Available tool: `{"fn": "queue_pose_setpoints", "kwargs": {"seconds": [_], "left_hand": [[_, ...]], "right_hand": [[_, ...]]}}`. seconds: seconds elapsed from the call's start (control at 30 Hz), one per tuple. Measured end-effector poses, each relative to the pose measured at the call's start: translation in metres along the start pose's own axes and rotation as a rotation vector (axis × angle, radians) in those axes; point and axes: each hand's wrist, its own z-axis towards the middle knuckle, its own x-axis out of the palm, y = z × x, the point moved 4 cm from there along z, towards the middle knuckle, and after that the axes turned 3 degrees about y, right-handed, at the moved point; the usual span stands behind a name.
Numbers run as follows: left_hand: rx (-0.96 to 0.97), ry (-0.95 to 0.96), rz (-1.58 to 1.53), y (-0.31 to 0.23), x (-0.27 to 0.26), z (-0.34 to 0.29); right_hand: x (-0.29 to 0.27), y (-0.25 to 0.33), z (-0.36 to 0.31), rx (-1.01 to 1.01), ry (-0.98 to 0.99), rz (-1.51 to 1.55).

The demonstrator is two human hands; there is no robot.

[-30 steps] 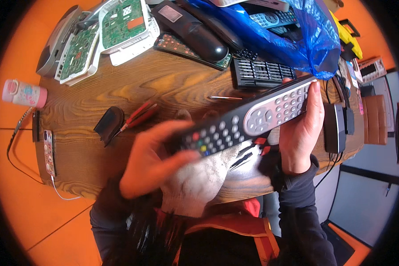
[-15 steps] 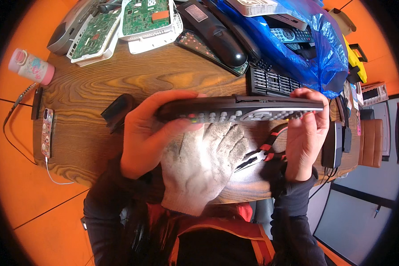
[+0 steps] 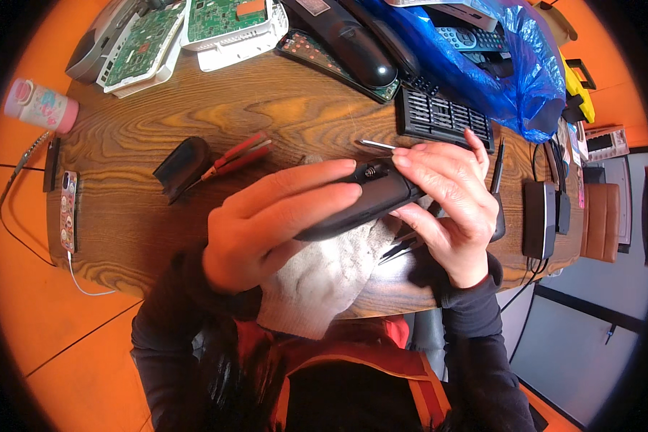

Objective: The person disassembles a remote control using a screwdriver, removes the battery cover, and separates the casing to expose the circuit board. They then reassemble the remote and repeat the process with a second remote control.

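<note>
A black remote control (image 3: 371,203) is held between both my hands over the middle of the table. Its open battery compartment with a metal spring (image 3: 371,171) shows; the button side faces away from view. My left hand (image 3: 263,212) wraps the left end, fingers laid across the back. At the other end, my right hand (image 3: 455,205) pinches the remote by the compartment. A soiled white glove (image 3: 317,284) lies beneath, partly covered by the hands and remote. The black-and-red pliers beside it are mostly hidden. A thin metal rod (image 3: 376,145) lies just beyond my right fingertips.
A black curved piece (image 3: 183,165) and a red-handled tool (image 3: 234,156) lie left. Farther back are a bit case (image 3: 443,121), a blue plastic bag (image 3: 540,93), black handsets (image 3: 353,54) and opened housings with green boards (image 3: 144,57). A screwdriver (image 3: 497,173) lies right.
The remote has turned from showing its buttons to showing its back and open compartment. My right hand has moved left along it, and my left fingers now lie over its back.
</note>
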Motion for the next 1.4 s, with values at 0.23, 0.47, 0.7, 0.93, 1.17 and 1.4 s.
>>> {"fn": "queue_pose_setpoints", "kwargs": {"seconds": [0.23,0.47,0.7,0.93,1.17,1.4], "left_hand": [[-0.013,0.026,-0.027,0.0,0.003,0.001],[-0.039,0.048,-0.081,0.0,0.003,0.001],[-0.033,0.105,-0.109,0.0,0.001,0.0],[-0.051,0.117,-0.113,0.002,-0.001,-0.001],[-0.078,0.084,-0.394,0.008,0.002,0.003],[-0.685,0.013,-1.389,0.018,0.02,-0.005]], "right_hand": [[0.0,0.001,-0.001,0.011,0.026,0.028],[0.001,0.0,-0.001,0.024,0.048,0.078],[0.002,0.002,-0.003,0.06,0.07,0.078],[0.002,0.004,-0.002,0.035,0.066,0.008],[-0.004,0.01,-0.007,-0.016,-0.08,-0.15],[-0.002,0.025,-0.014,-0.184,-0.082,-0.376]]}}
